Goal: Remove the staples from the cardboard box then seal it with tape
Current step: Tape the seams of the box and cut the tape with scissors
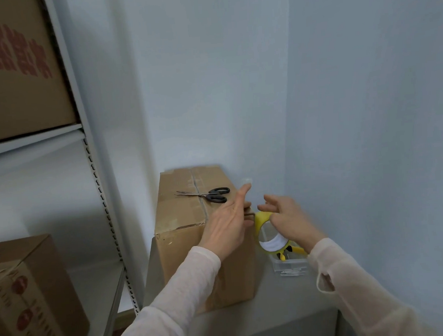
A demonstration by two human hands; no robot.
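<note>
– While my left hand lies against the top right edge of the cardboard box, fingers straight and holding nothing, the box itself stands just below the middle of the frame on a grey table, near the corner of the pale blue wall.
– And your right hand?
– My right hand is just right of the left one, close to it but apart. Its fingers are spread and loosely bent, and its palm sits on top of a yellow tape dispenser with a white roll in it. Whether the thumb hooks round the dispenser I cannot tell, because that side is hidden.
– Where is the dispenser against the box?
– Right beside the box's upper right edge, tilted, above a clear tray. Whether it touches the tray I cannot tell.
– Anything in that tray?
– Thin metal slivers at its near end, staples as far as I can make out. They are small.
– What lies on the box?
– Black-handled scissors, flat across the centre seam toward the far end, blades pointing left. The box's near top edge looks creased.
– And the left of the frame?
– A metal rack. On its upper shelf, upper left of the frame, is a box with red print. At lower left is a second box, also printed in red.
</note>
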